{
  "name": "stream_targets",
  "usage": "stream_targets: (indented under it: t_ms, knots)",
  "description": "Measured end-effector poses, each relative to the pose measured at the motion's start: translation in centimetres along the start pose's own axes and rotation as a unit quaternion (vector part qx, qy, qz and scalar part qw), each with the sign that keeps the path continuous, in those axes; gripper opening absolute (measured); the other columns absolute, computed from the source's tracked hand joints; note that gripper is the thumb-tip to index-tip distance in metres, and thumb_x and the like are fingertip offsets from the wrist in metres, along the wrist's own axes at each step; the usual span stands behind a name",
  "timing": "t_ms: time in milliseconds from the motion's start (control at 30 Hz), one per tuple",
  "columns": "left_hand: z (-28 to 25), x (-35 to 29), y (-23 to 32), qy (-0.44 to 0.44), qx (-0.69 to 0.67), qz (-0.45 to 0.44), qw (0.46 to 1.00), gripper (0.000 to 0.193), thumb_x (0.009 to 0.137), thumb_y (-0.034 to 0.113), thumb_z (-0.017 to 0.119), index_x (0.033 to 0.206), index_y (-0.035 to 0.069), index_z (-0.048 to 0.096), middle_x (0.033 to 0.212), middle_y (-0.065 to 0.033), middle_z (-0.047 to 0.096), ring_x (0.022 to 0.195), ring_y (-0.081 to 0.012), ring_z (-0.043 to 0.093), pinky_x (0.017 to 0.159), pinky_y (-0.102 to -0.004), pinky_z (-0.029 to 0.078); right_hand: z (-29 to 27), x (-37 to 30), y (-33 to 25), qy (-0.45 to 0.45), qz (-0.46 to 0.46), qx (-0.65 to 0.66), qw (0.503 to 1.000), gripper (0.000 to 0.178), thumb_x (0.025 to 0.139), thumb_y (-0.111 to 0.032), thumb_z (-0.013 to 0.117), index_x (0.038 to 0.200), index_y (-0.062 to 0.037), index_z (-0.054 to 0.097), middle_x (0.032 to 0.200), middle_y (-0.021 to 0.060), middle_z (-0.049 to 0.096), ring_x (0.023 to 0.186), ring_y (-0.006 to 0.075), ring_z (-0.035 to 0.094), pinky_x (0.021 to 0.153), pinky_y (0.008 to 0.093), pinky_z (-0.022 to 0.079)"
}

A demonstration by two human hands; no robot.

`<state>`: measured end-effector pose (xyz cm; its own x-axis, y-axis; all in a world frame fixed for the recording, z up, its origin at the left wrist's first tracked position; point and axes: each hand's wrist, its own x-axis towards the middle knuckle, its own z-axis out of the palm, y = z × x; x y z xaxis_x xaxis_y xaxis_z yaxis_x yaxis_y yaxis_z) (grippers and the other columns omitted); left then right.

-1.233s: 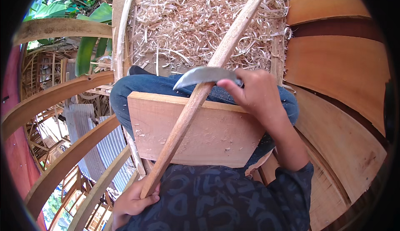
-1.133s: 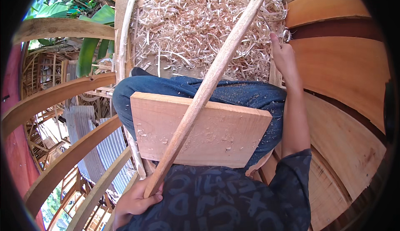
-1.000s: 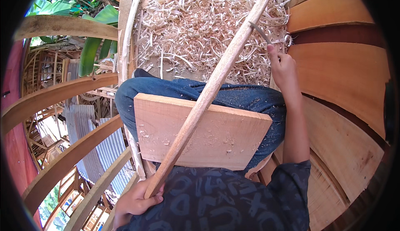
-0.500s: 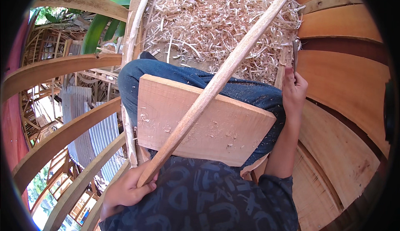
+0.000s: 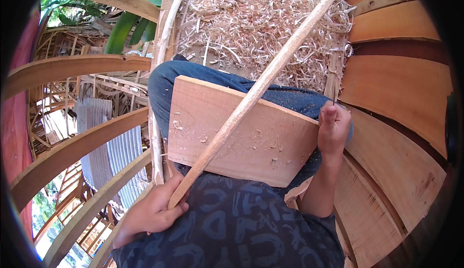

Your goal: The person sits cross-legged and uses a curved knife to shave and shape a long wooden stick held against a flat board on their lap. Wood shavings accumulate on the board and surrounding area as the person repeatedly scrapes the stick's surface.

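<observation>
A long, slim wooden pole (image 5: 251, 96) slants across my lap, from my waist up to the far right. My left hand (image 5: 162, 207) is closed around its near end. Beneath the pole, a flat wooden board (image 5: 237, 137) rests across my thighs, with small shavings scattered on it. Out at the board's right edge, my right hand (image 5: 334, 128) makes a fist around a knife (image 5: 333, 99). Only a sliver of its dark blade shows above the thumb; the handle is hidden in the fingers. The knife is apart from the pole.
Curled wood shavings (image 5: 261, 21) cover the floor ahead of my crossed legs. Curved planks (image 5: 396, 89) form a wall close on my right. Open wooden slats (image 5: 82, 137) stand on my left, with corrugated sheets (image 5: 113, 147) beyond them.
My right hand has come down and nearer to my body with the knife, whose blade now shows almost end-on. The pole stays in my left hand. The view has shifted slightly.
</observation>
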<state>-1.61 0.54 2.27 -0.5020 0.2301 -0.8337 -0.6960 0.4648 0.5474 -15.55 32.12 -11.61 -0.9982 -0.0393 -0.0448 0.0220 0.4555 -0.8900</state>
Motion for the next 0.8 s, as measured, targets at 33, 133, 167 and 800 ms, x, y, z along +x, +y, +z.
stream_targets:
  t_ms: [33,133,167,800]
  knots:
    - [0.2,0.1,-0.3,-0.004,-0.016,0.014,1.000,0.024,0.081,0.002,0.058,0.101,0.002,0.044,0.081,-0.0112,0.053,0.078,-0.0228,0.056,0.070,-0.0344,0.043,0.2,-0.1,-0.7,-0.014,0.013,-0.002,1.000,0.064,0.089,-0.057,0.050,0.058,-0.0029,0.039,0.051,-0.0008,0.033,0.051,0.0083,0.030,0.045,0.0277,0.024]
    - [0.8,0.4,-0.4,-0.015,-0.051,0.009,0.999,0.021,0.081,0.001,0.058,0.097,0.003,0.044,0.084,-0.0079,0.050,0.080,-0.0182,0.051,0.072,-0.0319,0.042,1.6,-0.5,-4.2,-0.079,0.042,-0.049,0.995,0.065,0.082,-0.058,0.059,0.061,0.0034,0.054,0.048,0.0141,0.043,0.045,0.0196,0.041,0.046,0.0334,0.037]
    - [1.0,0.4,-0.4,-0.015,-0.064,0.013,0.998,0.021,0.081,0.001,0.058,0.096,0.003,0.044,0.084,-0.0073,0.049,0.080,-0.0174,0.050,0.072,-0.0313,0.041,2.4,-0.9,-4.5,-0.095,0.020,-0.074,0.993,0.065,0.081,-0.058,0.060,0.061,0.0028,0.055,0.048,0.0151,0.046,0.045,0.0234,0.045,0.046,0.0346,0.038]
    - [2.1,2.0,-2.1,-0.057,-0.146,0.032,0.987,0.019,0.082,-0.001,0.056,0.095,0.004,0.042,0.084,-0.0038,0.043,0.080,-0.0122,0.043,0.073,-0.0268,0.038,4.3,-4.4,-6.7,-0.200,-0.061,-0.286,0.935,0.059,0.078,-0.057,0.062,0.060,-0.0006,0.060,0.049,0.0167,0.051,0.047,0.0345,0.055,0.045,0.0390,0.042]
